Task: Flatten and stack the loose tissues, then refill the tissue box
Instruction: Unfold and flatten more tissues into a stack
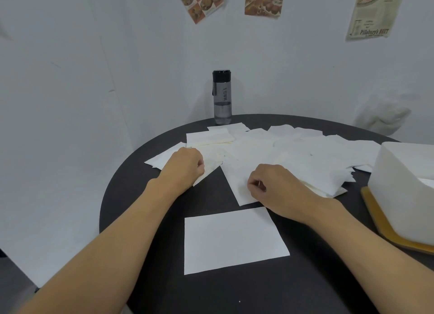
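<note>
**Both hands on the loose pile, one sheet already flat**

- Round black table [145, 196]: near edge and 3 o'clock side cut off by the frame.
- Loose tissues [293, 154] spread from 10 to 2 o'clock, overlapping. White on white, so single sheets are hard to separate and can't be counted.
- Flat tissue [232, 238] lies alone at 6 o'clock, apart from the pile.
- Left hand [185, 165] at 10 o'clock, fingers curled tight on the pile's left-edge tissue [162, 160]. Fingertips hidden behind the knuckles, so can't tell if it really grips.
- Right hand [274, 187] near centre, thumb and forefinger pinching the angled tissue [239, 180] at the pile's front; other fingers curled.
- Tissue box [406, 191] at 3 o'clock, white, on a wooden base [385, 227]; right part out of frame, opening mostly not visible.
- Water bottle [222, 97] at 12 o'clock, upright at the table's far edge, base behind the tissues.
- Wall posters [263, 1] cropped at the top.
</note>
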A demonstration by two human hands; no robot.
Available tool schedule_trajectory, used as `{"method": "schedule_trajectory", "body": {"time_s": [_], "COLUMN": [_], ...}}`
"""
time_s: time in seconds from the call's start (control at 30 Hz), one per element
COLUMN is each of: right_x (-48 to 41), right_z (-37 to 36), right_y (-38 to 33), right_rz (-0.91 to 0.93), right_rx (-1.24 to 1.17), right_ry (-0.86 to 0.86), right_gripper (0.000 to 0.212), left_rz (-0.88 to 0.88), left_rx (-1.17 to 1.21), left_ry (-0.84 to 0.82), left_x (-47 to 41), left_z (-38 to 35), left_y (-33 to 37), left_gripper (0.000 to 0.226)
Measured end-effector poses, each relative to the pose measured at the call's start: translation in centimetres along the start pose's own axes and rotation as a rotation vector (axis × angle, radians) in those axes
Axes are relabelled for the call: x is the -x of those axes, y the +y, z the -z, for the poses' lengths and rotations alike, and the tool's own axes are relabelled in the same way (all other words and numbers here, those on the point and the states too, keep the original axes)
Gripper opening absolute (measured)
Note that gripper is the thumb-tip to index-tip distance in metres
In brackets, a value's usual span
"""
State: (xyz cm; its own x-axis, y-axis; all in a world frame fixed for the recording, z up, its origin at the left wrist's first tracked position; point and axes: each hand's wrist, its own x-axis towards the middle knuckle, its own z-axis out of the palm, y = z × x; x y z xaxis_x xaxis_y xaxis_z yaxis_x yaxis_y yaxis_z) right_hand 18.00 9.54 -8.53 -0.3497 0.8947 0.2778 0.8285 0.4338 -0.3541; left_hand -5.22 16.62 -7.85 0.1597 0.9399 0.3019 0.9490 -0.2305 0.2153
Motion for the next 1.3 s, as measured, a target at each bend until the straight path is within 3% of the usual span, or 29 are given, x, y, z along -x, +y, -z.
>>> {"method": "schedule_trajectory", "body": {"time_s": [0.2,0.5,0.6,0.77,0.87,1.0,1.2,1.3], "right_x": [0.1,-0.4,-0.6,-0.4,-0.4,0.0,0.6,0.6], "right_z": [-0.4,-0.9,-0.7,0.9,1.5,1.4,1.5,1.7], "right_y": [0.3,0.5,0.1,-1.4,-1.4,-0.6,-0.9,-0.8], "right_rz": [-0.006,0.018,-0.021,-0.081,-0.073,-0.061,-0.009,-0.030], "right_rx": [-0.138,-0.099,-0.186,-0.481,-0.387,-0.130,-0.234,-0.220], "right_ry": [0.050,0.243,0.385,0.556,0.606,0.497,0.363,0.316], "right_gripper": [0.017,0.012,0.023,0.053,0.062,0.048,0.022,0.020], "left_rz": [-0.036,-0.128,-0.183,-0.219,-0.272,-0.315,-0.208,-0.182], "left_rx": [0.033,0.280,0.379,0.589,0.565,0.512,0.644,0.685], "left_ry": [0.035,0.464,0.537,0.381,0.290,0.133,0.113,0.129], "left_x": [0.0,0.7,1.4,2.8,3.6,4.6,5.5,5.7], "left_z": [-0.1,2.7,4.8,6.8,6.4,4.3,3.1,2.9], "left_y": [-0.3,-0.3,1.4,4.1,5.3,6.0,6.5,6.3], "left_gripper": [0.021,0.009,0.008,0.010,0.012,0.013,0.018,0.015]}}
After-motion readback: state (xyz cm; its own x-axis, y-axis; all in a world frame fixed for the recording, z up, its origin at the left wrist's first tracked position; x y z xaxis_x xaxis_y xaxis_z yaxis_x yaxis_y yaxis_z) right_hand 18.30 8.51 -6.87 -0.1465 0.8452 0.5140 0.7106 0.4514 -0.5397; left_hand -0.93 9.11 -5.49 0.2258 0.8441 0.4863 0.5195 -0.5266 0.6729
